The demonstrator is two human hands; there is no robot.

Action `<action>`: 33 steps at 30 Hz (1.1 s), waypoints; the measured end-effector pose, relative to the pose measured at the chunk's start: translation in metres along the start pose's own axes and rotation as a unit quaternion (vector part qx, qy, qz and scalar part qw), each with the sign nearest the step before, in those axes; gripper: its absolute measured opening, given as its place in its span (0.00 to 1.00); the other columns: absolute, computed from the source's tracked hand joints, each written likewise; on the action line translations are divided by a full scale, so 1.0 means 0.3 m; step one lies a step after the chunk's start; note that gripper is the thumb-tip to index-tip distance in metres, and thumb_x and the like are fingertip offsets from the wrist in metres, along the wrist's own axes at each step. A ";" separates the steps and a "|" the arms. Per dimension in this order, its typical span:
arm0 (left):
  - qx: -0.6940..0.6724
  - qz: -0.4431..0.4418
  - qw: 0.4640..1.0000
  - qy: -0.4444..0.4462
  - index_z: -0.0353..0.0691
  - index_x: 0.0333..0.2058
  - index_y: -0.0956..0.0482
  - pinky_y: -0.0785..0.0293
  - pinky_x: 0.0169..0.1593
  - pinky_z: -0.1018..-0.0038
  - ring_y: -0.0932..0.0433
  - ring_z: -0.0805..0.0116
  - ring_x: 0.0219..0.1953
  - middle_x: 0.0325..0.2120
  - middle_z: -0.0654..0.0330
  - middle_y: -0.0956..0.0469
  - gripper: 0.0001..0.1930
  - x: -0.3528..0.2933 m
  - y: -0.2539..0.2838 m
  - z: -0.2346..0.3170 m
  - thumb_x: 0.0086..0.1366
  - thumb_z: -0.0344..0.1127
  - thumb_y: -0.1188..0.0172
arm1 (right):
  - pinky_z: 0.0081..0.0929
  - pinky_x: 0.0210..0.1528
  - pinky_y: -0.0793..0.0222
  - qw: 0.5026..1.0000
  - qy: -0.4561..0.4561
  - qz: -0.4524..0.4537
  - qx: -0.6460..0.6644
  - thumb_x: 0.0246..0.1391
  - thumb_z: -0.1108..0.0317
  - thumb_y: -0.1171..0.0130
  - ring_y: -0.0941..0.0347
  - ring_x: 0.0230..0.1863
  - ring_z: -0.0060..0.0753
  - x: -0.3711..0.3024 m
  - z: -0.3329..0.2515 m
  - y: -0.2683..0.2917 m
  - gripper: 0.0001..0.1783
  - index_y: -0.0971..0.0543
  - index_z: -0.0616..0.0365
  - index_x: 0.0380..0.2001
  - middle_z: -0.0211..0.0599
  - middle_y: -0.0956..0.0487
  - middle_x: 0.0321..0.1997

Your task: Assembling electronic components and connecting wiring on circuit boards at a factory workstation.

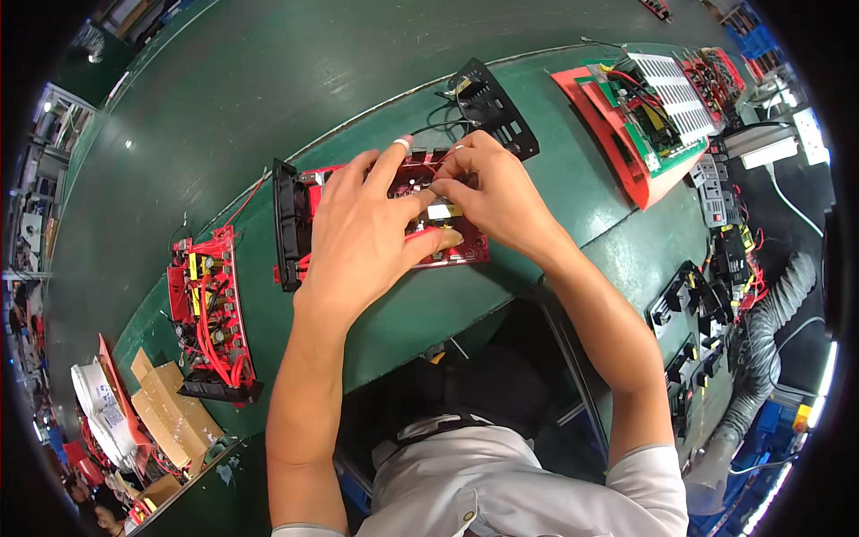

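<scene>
A red circuit board (pixel 470 253) lies on the green bench in front of me, with a black fan panel (pixel 288 224) upright along its left end. My left hand (pixel 362 219) spans the board, its longer fingers reaching the far edge and its thumb on the parts near a white piece (pixel 441 212). Close to the left index fingertip, my right hand (pixel 490 183) pinches over the board. What sits between those fingertips is hidden, though thin red wires run close by. Beyond the board, a black end panel (pixel 501 112) is joined by dark cables.
Another red circuit board (pixel 215 304) with thick red wires stands at left, near a cardboard box (pixel 170 412) and a white spool (pixel 107 412). At right are a green board on a red base (pixel 640 134), a power strip (pixel 713 192), black panels (pixel 689 304) and a flexible duct (pixel 747 385).
</scene>
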State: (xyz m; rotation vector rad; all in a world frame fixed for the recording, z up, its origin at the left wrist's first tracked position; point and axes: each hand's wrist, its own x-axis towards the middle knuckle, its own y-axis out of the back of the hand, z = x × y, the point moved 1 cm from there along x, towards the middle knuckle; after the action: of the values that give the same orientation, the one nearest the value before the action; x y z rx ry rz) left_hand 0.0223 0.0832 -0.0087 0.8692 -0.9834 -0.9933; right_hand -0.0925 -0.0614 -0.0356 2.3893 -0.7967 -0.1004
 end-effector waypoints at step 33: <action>-0.159 0.095 0.981 0.056 0.37 0.34 0.14 0.35 0.63 0.61 0.31 0.49 0.62 0.61 0.47 0.30 0.09 0.004 -0.012 -0.050 0.58 0.35 0.33 | 0.26 0.40 0.24 0.997 0.059 0.044 0.021 0.57 0.80 0.41 0.21 0.37 0.28 -0.001 -0.016 0.033 0.09 0.21 0.64 0.42 0.35 0.18 0.39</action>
State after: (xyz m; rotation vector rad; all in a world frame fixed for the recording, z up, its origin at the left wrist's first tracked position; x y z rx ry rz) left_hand 0.0357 0.0832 -0.0164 0.5479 -0.7693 -0.8965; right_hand -0.0968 -0.0649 -0.0262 2.3710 -0.8549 0.0947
